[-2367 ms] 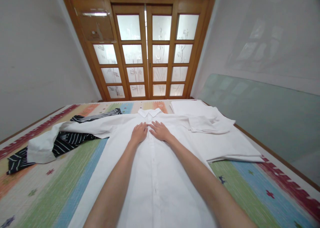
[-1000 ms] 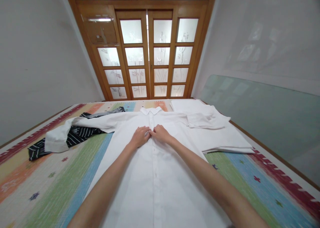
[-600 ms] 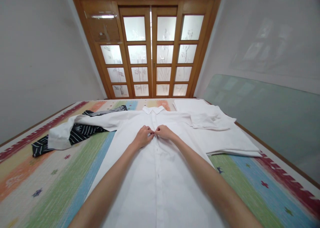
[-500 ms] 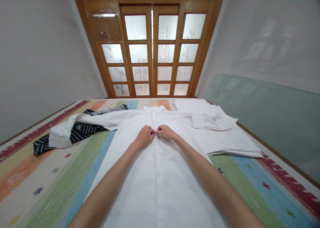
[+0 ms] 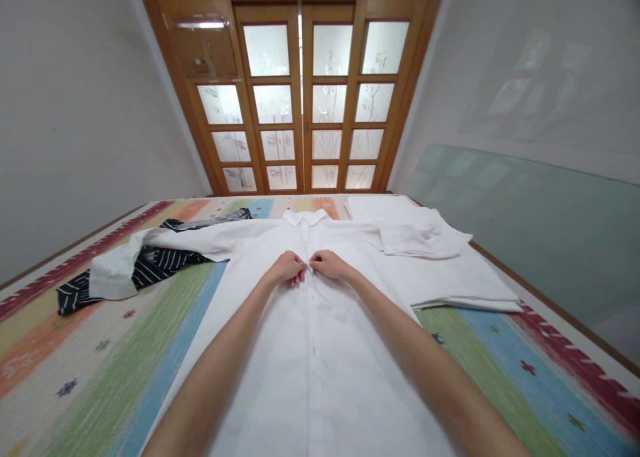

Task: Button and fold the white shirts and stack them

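Note:
A white long-sleeved shirt (image 5: 280,370) lies spread out front side up, its collar (image 5: 304,217) pointing away from me. My left hand (image 5: 289,268) pinches the edge of the front placket at chest height. Close beside it, my right hand (image 5: 327,264) pinches the placket from the other side, fingertips almost meeting the left ones. Whether a button sits between the fingers is too small to make out. Below my hands the placket (image 5: 311,350) runs straight down toward me. The shirt's left-lying sleeve (image 5: 113,273) rests across a black striped garment (image 5: 170,260).
Folded white cloth (image 5: 460,277) lies at the right, partly under the other sleeve (image 5: 415,240). A striped, multicoloured bedspread (image 5: 125,370) covers the surface. A pale green headboard-like panel (image 5: 525,223) leans at the right wall. Wooden glass-paned doors (image 5: 300,97) stand at the far end.
My left hand has shifted slightly, its fingers now curled a bit differently at the placket. The right hand keeps its pinch. The whole view has moved a little.

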Available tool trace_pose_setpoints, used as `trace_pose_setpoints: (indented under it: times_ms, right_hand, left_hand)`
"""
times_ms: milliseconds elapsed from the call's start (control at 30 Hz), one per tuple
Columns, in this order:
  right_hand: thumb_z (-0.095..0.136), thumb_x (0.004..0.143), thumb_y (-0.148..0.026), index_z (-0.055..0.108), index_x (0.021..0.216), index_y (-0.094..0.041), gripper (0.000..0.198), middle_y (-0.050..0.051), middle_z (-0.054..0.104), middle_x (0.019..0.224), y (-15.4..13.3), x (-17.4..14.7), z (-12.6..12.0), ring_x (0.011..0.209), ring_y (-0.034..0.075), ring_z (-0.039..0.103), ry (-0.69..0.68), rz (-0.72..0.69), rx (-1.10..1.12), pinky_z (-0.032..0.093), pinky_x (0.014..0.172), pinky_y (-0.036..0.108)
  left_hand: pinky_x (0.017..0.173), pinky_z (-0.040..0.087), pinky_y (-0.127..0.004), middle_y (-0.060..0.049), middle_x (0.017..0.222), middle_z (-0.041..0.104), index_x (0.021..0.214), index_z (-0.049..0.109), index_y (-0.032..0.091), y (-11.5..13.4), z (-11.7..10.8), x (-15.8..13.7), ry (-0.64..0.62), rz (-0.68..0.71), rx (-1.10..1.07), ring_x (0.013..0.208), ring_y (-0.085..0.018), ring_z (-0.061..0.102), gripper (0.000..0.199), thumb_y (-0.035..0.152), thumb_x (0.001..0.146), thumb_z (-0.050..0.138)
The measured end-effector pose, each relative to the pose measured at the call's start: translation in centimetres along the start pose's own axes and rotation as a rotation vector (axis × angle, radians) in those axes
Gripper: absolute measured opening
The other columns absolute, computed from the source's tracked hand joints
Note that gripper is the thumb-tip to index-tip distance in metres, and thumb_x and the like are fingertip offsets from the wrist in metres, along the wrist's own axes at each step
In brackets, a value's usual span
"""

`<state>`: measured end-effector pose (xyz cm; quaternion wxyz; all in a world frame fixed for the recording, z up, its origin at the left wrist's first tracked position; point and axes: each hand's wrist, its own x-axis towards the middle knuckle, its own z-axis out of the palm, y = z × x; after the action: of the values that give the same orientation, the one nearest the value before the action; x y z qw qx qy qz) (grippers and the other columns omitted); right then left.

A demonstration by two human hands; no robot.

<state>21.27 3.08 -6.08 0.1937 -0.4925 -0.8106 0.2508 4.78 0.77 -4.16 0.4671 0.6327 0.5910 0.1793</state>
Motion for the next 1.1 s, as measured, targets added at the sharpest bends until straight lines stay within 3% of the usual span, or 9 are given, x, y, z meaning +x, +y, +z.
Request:
trace_pose_setpoints:
  times_ms: [333,1100]
  right_hand:
    - [0.055,0.084,-0.016,0.074,0.090,-0.011,0.021,0.007,0.074,0.087,-0.1,0.0,-0.1,0.079,0.015,0.064,-0.008,0.015,0.033,0.044,0.072,0.021]
    - [0.054,0.080,-0.016,0.074,0.079,-0.011,0.021,0.005,0.074,0.080,-0.4,0.2,0.6,0.076,0.014,0.063,0.059,0.098,0.116,0.041,0.067,0.019]
  left_hand:
    - [0.035,0.035,-0.017,0.004,0.038,0.049,0.055,0.051,0.015,-0.9,-0.1,-0.3,-0.029,-0.026,-0.248,0.031,-0.006,0.040,0.030,0.028,0.082,0.060]
    - [0.035,0.027,-0.019,0.005,0.039,0.046,0.053,0.048,0.015,-1.2,-0.2,0.2,-0.043,-0.040,-0.309,0.031,-0.005,0.036,0.031,0.022,0.082,0.058]
